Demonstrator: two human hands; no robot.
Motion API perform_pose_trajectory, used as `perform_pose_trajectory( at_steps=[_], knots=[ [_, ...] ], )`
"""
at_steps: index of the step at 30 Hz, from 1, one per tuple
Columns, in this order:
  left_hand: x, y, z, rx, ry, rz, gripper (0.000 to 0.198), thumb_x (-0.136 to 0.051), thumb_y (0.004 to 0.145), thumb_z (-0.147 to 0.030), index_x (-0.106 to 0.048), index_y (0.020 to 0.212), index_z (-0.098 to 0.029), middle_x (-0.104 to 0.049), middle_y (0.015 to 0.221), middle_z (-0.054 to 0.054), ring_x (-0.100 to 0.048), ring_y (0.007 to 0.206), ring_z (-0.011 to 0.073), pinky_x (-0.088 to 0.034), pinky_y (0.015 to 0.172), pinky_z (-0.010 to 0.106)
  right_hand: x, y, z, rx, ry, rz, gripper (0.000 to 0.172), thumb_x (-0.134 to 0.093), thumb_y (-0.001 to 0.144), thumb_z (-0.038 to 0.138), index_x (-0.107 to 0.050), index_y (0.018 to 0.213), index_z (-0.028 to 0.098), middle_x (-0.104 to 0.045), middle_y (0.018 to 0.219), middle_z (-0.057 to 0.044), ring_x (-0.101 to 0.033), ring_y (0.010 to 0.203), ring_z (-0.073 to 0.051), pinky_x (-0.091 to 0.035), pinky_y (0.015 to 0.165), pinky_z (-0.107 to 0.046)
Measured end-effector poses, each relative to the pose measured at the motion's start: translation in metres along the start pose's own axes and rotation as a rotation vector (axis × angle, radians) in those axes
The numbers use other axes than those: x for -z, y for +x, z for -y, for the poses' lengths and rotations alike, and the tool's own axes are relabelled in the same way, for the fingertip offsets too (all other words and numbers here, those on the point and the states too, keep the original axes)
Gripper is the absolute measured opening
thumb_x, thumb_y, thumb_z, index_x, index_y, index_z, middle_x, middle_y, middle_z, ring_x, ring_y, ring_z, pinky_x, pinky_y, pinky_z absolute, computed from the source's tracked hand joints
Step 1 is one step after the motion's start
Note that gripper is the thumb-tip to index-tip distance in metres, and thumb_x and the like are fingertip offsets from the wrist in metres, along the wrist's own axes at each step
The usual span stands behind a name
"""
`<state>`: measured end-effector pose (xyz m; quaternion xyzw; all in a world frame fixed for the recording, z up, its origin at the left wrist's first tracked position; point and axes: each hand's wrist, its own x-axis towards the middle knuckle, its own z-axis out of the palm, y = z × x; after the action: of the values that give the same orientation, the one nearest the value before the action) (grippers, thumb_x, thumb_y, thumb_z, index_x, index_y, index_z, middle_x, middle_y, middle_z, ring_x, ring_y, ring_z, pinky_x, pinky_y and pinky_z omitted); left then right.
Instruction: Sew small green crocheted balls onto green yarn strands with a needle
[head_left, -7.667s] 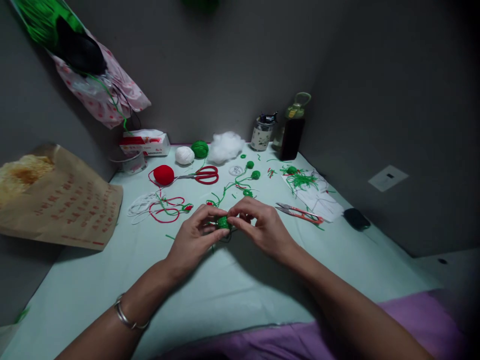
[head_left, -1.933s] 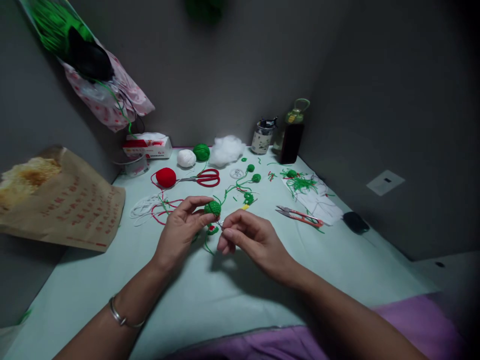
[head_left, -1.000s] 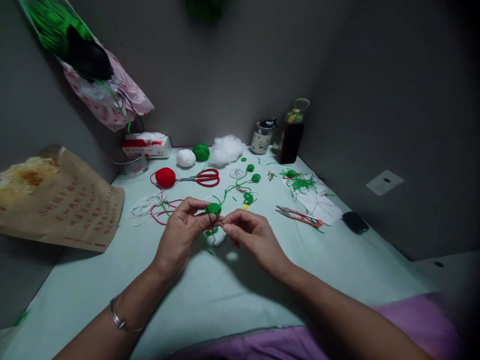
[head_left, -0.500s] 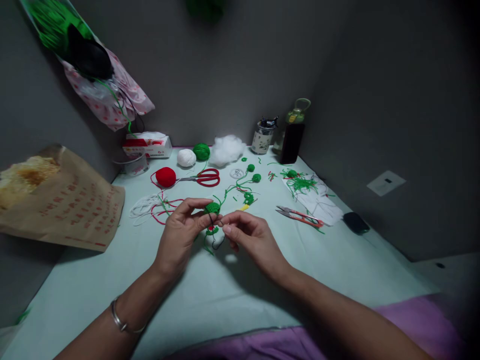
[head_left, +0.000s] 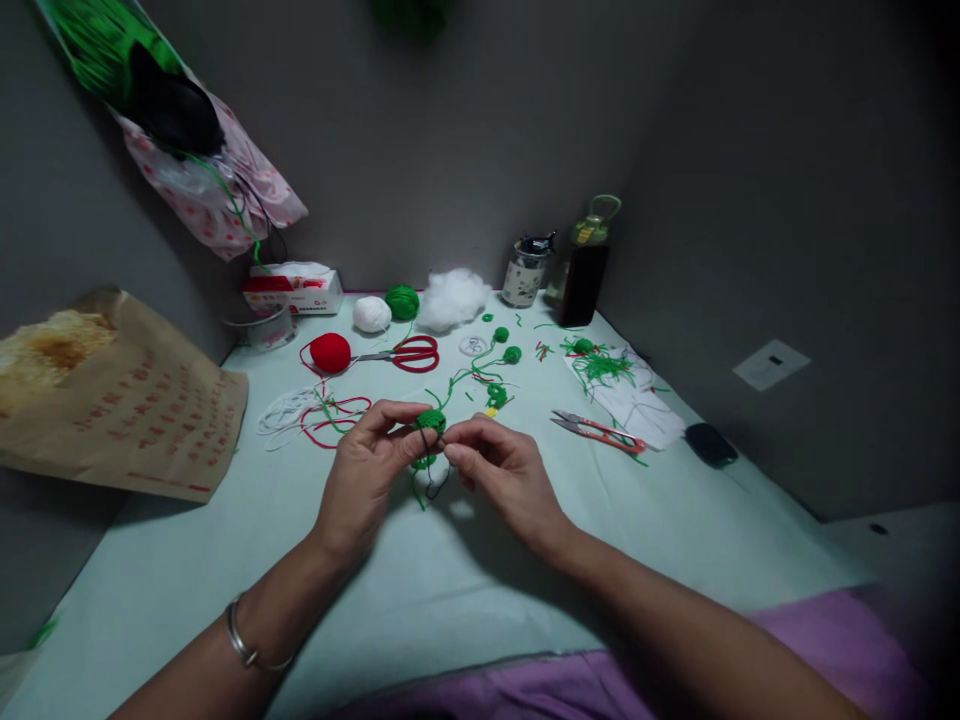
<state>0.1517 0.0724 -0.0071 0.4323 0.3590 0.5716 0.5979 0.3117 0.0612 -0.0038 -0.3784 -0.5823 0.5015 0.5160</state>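
Over the pale mint tabletop (head_left: 420, 600), between its near and far edges, the left hand (head_left: 360, 472) is grasping a round green crocheted ball (head_left: 431, 419), seemingly to steady it, while the right hand (head_left: 506, 465) is pinching what looks like thin black thread (head_left: 430, 490).

Green round yarn ball (head_left: 430, 421): matt, bumpy stitch texture. Red-handled metal scissors (head_left: 395, 355): smooth blades, plastic-looking grips. White fluffy fibre clump (head_left: 455, 300): matt. Brown paper bag (head_left: 169, 410): matt. Silver metal bangle (head_left: 238, 637): shiny.
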Motion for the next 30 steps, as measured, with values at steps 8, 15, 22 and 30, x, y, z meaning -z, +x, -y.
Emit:
perform_pose_trajectory(
  at_steps=[8,15,22,30],
  knots=[
    [0.004,0.000,-0.002,-0.005,0.039,0.003,0.021,-0.083,0.077,-0.025,-0.073,0.095,-0.022,-0.070,0.083,-0.003,-0.071,0.074,0.0099,-0.054,0.072,0.019,0.006,-0.001,0.002,0.119,-0.185,0.010,0.012,-0.065,0.089,0.021,-0.076,0.093,0.019,-0.055,0.073,0.000,-0.050,0.066,-0.010,-0.041,0.061,-0.023],
    [0.004,-0.002,0.001,-0.020,0.117,0.025,0.020,-0.082,0.077,-0.027,-0.073,0.094,-0.022,-0.071,0.089,-0.001,-0.068,0.079,0.0116,-0.055,0.075,0.021,0.004,0.001,0.004,0.013,-0.121,-0.042,0.008,-0.068,0.085,0.023,-0.071,0.082,0.016,-0.058,0.069,0.000,-0.050,0.060,-0.009,-0.040,0.056,-0.022],
    [0.003,-0.001,0.004,-0.159,0.339,-0.009,0.019,-0.078,0.079,-0.024,-0.072,0.096,-0.022,-0.067,0.096,0.002,-0.067,0.089,0.0156,-0.057,0.080,0.027,0.004,0.009,0.002,-0.225,0.066,0.011,0.021,-0.076,0.077,0.032,-0.062,0.076,0.016,-0.057,0.061,0.003,-0.052,0.052,-0.009,-0.045,0.051,-0.021],
    [0.012,0.001,0.014,-0.410,0.664,0.117,0.021,-0.067,0.085,-0.014,-0.070,0.104,-0.023,-0.057,0.101,0.004,-0.062,0.095,0.0162,-0.059,0.078,0.029,0.010,0.006,0.002,-0.053,-0.199,0.044,0.011,-0.062,0.089,0.029,-0.061,0.089,0.019,-0.064,0.076,0.000,-0.062,0.068,-0.013,-0.050,0.066,-0.026]
  ],
)
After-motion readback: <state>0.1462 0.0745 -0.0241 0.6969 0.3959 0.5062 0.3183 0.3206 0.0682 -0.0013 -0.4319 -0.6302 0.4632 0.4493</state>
